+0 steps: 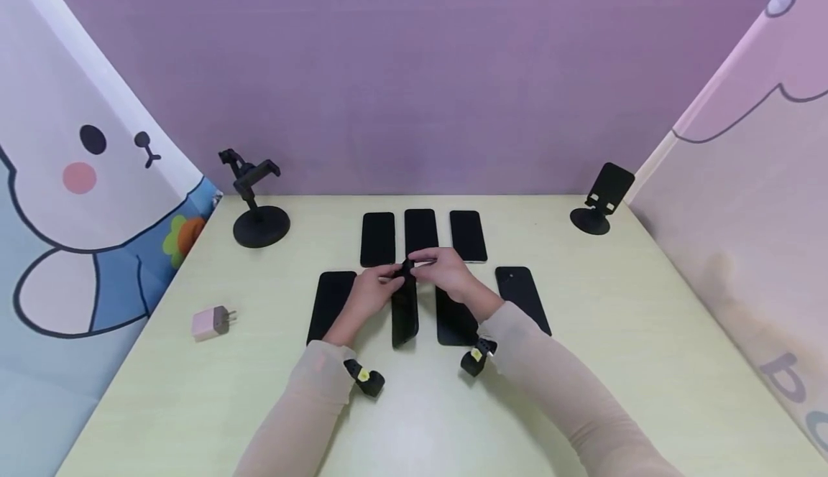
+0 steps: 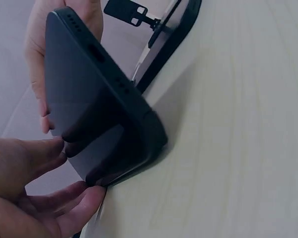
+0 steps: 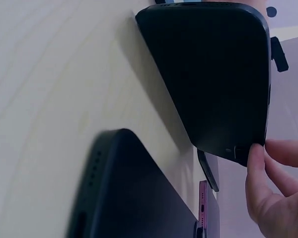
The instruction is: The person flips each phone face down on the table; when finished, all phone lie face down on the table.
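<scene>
Here, the left hand (image 1: 369, 295) and right hand (image 1: 448, 274) are pinching a tilted black phone (image 1: 405, 313); other phones (image 1: 378, 239) are lying on the worktop (image 1: 175, 405).

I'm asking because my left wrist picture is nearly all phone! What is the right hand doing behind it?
Observer: In the right wrist view, the right hand pinches the raised phone near one corner.
Operator: Cool! I can see one little stand. Is there another?
Observer: Yes, the head view shows a black holder with a round base, at the far left.
Operator: And is there a charger anywhere?
Observer: Yes, a pink and grey charger plug lies toward the left side of the table, prongs pointing right.
</scene>
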